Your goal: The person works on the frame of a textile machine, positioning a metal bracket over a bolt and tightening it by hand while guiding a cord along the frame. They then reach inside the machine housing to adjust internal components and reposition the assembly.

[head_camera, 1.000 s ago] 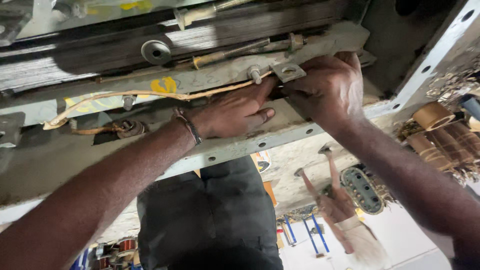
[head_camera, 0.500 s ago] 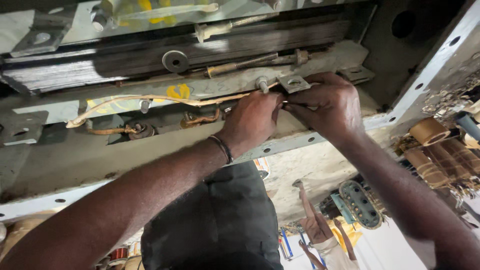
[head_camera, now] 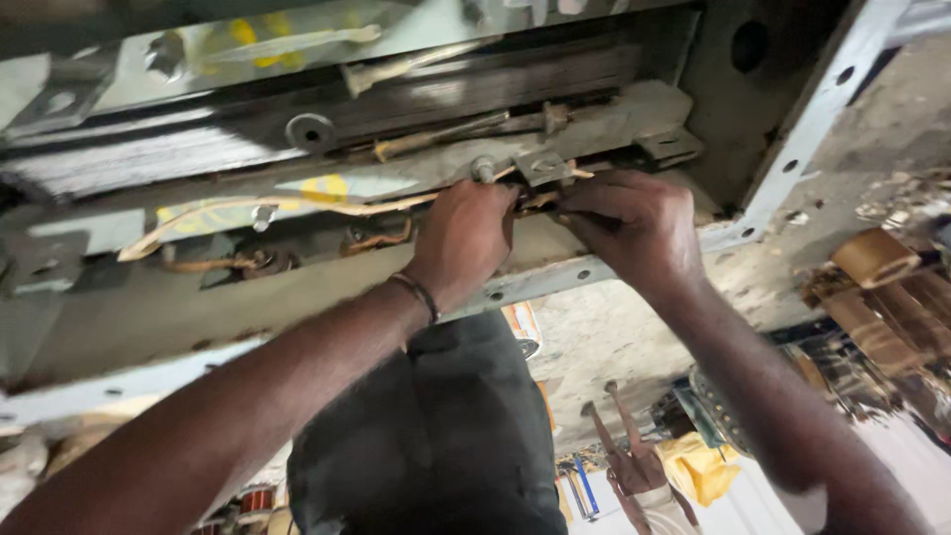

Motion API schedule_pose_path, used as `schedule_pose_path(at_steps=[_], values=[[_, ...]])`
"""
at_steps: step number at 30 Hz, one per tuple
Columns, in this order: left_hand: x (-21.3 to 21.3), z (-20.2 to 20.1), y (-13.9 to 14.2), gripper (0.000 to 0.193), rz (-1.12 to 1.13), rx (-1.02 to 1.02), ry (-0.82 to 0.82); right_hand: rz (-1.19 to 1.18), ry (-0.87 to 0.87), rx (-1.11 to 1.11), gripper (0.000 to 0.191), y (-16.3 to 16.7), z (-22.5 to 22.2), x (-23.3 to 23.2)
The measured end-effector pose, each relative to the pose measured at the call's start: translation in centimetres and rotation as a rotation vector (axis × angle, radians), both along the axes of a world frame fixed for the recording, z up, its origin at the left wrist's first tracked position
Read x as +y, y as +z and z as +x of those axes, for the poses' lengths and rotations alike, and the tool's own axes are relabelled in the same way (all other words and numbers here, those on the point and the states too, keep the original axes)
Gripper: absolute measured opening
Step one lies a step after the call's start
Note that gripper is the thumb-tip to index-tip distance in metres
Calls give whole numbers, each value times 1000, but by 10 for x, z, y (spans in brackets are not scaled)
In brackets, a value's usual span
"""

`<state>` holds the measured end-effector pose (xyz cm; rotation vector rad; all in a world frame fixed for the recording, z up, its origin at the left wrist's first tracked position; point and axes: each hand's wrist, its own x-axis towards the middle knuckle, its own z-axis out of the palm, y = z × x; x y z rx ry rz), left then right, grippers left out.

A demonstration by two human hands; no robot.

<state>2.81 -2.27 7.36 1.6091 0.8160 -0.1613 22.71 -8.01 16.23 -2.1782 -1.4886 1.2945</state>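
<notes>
We see two bare hands working at a grey metal frame (head_camera: 594,272) with bolt holes along its edge. The left hand (head_camera: 464,236), with a dark bracelet (head_camera: 418,294) on the wrist, is curled closed; its fingertips press on a tan insulated lead (head_camera: 297,206) that runs away to the left of the fingers, along the frame. The right hand (head_camera: 634,226) is curled too, and its fingers pinch the end of the same lead, at the place where both hands nearly touch. What exactly sits between the fingertips is hidden, so we cannot tell more. Just above the fingers there is a small metal bracket (head_camera: 543,164) and beside it a bolt head (head_camera: 482,168). Farther up and to the left of the fingers a round washer (head_camera: 310,132) lies on a dark laminated core (head_camera: 475,91). Well below the right hand, copper-coloured coils (head_camera: 892,287) stand on the floor.
</notes>
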Motion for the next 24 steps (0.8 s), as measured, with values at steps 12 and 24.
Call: schedule_pose_path(at_steps=[12, 24], values=[[-24, 35, 26, 25, -31, 45, 118, -137, 282, 90, 22, 22, 32, 15], [-14, 38, 15, 19, -146, 40, 31, -205, 571, 2, 26, 8, 33, 24]])
